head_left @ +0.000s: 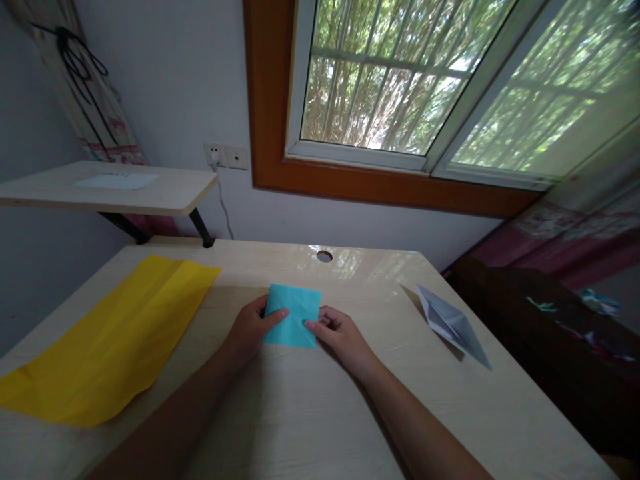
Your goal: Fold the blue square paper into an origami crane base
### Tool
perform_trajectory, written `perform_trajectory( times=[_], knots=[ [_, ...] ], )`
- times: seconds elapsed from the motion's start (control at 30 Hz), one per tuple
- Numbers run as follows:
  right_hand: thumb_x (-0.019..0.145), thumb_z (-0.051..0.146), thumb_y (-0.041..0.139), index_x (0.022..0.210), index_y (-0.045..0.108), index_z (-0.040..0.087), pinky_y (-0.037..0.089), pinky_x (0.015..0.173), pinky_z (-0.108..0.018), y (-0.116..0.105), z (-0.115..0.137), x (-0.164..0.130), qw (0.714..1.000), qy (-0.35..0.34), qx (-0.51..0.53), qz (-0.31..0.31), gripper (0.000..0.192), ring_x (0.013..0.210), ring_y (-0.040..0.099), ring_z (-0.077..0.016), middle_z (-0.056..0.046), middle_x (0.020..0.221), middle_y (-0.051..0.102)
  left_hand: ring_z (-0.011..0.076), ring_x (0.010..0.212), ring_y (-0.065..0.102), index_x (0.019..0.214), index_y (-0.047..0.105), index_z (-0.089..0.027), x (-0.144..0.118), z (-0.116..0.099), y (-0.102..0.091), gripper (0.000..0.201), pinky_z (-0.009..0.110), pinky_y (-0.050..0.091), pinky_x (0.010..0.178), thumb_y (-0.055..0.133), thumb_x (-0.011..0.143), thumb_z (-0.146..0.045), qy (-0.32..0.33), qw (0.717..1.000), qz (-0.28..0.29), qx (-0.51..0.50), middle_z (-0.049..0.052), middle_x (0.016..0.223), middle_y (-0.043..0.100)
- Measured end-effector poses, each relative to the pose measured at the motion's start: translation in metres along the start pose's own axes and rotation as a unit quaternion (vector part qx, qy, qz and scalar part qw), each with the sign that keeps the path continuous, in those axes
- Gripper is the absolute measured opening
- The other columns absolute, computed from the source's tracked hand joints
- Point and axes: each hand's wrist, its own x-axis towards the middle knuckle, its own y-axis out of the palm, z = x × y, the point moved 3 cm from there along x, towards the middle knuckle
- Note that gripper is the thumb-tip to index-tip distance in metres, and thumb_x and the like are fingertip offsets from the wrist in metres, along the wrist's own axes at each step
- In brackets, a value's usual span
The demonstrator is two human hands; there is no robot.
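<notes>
A small, roughly square piece of light-blue paper (295,317) is held up over the middle of the desk, tilted toward me. My left hand (254,325) grips its left edge, thumb flat on the front and fingers behind. At the lower right edge my right hand (343,337) pinches it between thumb and curled fingers. Faint crease lines show on the paper. Its back side and the fingertips behind it are hidden.
On the left of the desk (310,427) lies a large yellow sheet (115,340). A folded white paper plane (453,323) rests at the right. A raised shelf (45,183) holding a white paper (117,181) stands back left. A round cable hole (325,256) is near the far edge.
</notes>
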Motion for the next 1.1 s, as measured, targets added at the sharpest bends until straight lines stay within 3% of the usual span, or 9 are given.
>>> perform_trajectory(
  times=[0.17, 0.3, 0.5, 0.7, 0.87, 1.1],
  knots=[
    [0.075, 0.049, 0.08, 0.1, 0.073, 0.019, 0.054, 0.076, -0.034, 0.006, -0.003, -0.001, 0.999, 0.021, -0.011, 0.045, 0.04, 0.08, 0.07, -0.0214, -0.004, 0.091, 0.076, 0.0263, 0.082, 0.07, 0.1, 0.074, -0.018, -0.002, -0.002, 0.003, 0.04, 0.033, 0.054, 0.071, 0.073, 0.075, -0.048, 0.005, 1.0, -0.014, 0.012, 0.004, 0.09, 0.077],
    [0.07, 0.046, 0.084, 0.095, 0.075, 0.018, 0.054, 0.076, -0.035, 0.006, -0.003, -0.002, 0.998, 0.03, -0.034, 0.043, 0.039, 0.077, 0.07, -0.0216, -0.003, 0.088, 0.076, 0.0252, 0.079, 0.069, 0.097, 0.074, -0.017, -0.003, -0.002, 0.003, 0.038, 0.032, 0.054, 0.07, 0.072, 0.076, -0.049, 0.021, 0.999, -0.037, 0.031, 0.004, 0.087, 0.076],
    [0.073, 0.049, 0.081, 0.097, 0.075, 0.018, 0.054, 0.077, -0.034, 0.006, -0.003, -0.002, 0.998, 0.041, -0.019, 0.043, 0.04, 0.078, 0.07, -0.0215, -0.004, 0.09, 0.076, 0.0253, 0.08, 0.068, 0.098, 0.073, -0.017, -0.003, 0.0, 0.005, 0.041, 0.032, 0.054, 0.07, 0.069, 0.079, -0.052, 0.015, 0.999, -0.022, 0.019, 0.005, 0.088, 0.075],
    [0.073, 0.058, 0.078, 0.093, 0.076, 0.019, 0.052, 0.064, -0.03, 0.003, -0.005, -0.003, 0.997, 0.04, -0.033, 0.05, 0.044, 0.07, 0.067, -0.021, -0.004, 0.079, 0.074, 0.023, 0.077, 0.065, 0.092, 0.073, -0.018, -0.004, -0.003, 0.004, 0.036, 0.03, 0.051, 0.068, 0.067, 0.081, -0.052, 0.021, 0.999, -0.031, -0.008, 0.002, 0.083, 0.072],
    [0.078, 0.057, 0.074, 0.087, 0.075, 0.018, 0.045, 0.058, -0.027, 0.001, -0.007, -0.003, 0.996, 0.027, -0.059, 0.068, 0.04, 0.061, 0.059, -0.0164, -0.002, 0.072, 0.069, 0.0166, 0.064, 0.054, 0.074, 0.065, -0.019, -0.003, -0.005, -0.003, 0.035, 0.026, 0.044, 0.059, 0.068, 0.08, -0.052, 0.04, 0.997, -0.066, -0.016, -0.001, 0.068, 0.06],
    [0.085, 0.057, 0.068, 0.076, 0.067, 0.018, 0.039, 0.058, -0.024, -0.001, -0.008, -0.004, 0.992, 0.032, -0.085, 0.091, 0.04, 0.058, 0.052, -0.0125, 0.001, 0.066, 0.063, 0.0149, 0.066, 0.052, 0.078, 0.068, -0.017, 0.005, 0.003, -0.011, 0.031, 0.024, 0.044, 0.062, 0.07, 0.08, -0.048, 0.065, 0.99, -0.112, -0.055, -0.001, 0.071, 0.06]
  ],
)
